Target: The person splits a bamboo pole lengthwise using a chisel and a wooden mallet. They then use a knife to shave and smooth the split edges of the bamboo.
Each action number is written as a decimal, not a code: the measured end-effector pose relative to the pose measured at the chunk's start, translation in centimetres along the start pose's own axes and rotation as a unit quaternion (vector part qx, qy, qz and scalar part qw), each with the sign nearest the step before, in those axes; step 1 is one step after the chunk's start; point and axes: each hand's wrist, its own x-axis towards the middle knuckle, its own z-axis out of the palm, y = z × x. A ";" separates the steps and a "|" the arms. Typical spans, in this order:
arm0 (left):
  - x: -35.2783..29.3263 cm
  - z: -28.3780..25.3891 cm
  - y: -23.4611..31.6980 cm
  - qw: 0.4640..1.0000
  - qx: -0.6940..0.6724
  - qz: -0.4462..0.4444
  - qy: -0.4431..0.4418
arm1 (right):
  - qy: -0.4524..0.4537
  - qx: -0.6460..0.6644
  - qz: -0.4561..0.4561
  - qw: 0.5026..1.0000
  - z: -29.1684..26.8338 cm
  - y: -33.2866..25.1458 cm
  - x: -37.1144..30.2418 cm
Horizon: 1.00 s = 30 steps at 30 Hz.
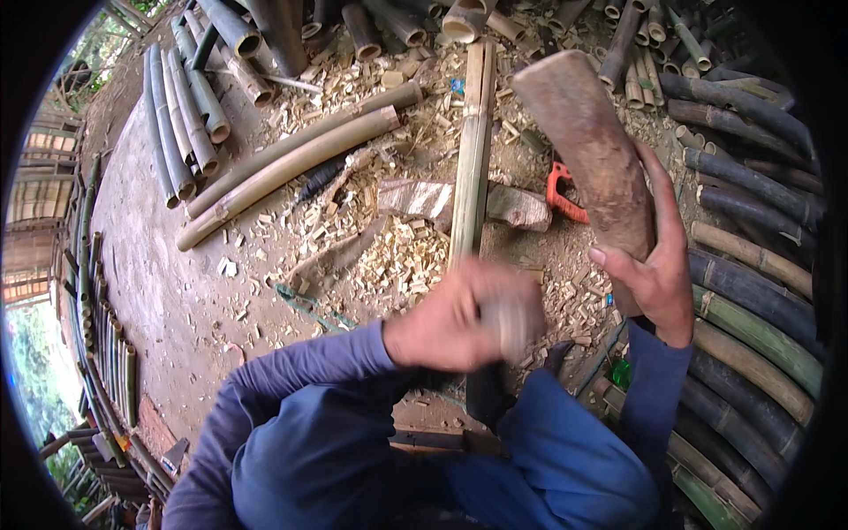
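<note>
In my right hand point(658, 265) is a thick wooden club point(592, 141), raised and tilted with its broad end up to the left. The thumb lies across its near side, fingers behind it. My left hand point(459, 314) is closed and smeared by motion, a pale blurred shape at its right side; what it grips cannot be made out. Just beyond it a split bamboo pole point(471, 155) runs away from me, across a rough wooden block point(420, 200) on the ground. An orange tool handle point(563, 193) lies right of the block, partly behind the club.
Wood chips point(406, 256) cover the ground around the block. Two bamboo poles point(291, 172) lie to the left, with more bamboo lengths point(181, 124) beyond. Dark and green bamboo poles point(755, 327) are stacked along the right. Cut bamboo ends point(464, 22) crowd the far side.
</note>
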 end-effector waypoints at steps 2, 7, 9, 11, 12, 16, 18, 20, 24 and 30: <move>3.4 -2.4 -0.1 0.979 -0.097 -0.157 0.085 | 0.057 0.033 0.021 0.998 -0.3 0.0 -0.8; 5.2 -1.8 -4.7 0.899 -0.165 -0.375 0.155 | 0.090 0.042 0.008 0.995 -0.8 0.1 -1.9; 4.6 -0.6 -6.9 0.902 -0.172 -0.374 0.133 | 0.100 0.060 0.018 0.993 -0.5 0.4 -2.1; 4.2 0.9 -8.7 0.895 -0.212 -0.378 0.105 | 0.119 0.064 0.053 0.989 0.3 0.3 -2.3; 4.0 1.1 -9.6 0.907 -0.199 -0.367 0.057 | 0.109 0.071 0.054 0.990 0.3 0.7 -2.3; 3.9 1.6 -11.7 0.903 -0.078 -0.409 -0.105 | 0.093 0.085 0.058 0.990 0.4 1.3 -2.8; 3.5 1.8 -12.6 0.908 -0.070 -0.397 -0.116 | 0.089 0.086 0.064 0.990 0.5 1.3 -3.2; 3.3 1.9 -13.1 0.910 -0.066 -0.391 -0.125 | 0.091 0.077 0.072 0.990 0.3 1.2 -3.5; 3.5 1.8 -12.6 0.908 -0.087 -0.389 -0.129 | 0.094 0.058 0.041 0.993 -0.8 2.2 -4.3; 2.0 1.6 -13.7 0.923 -0.013 -0.345 -0.171 | 0.172 0.051 0.045 0.983 -1.9 1.2 -4.7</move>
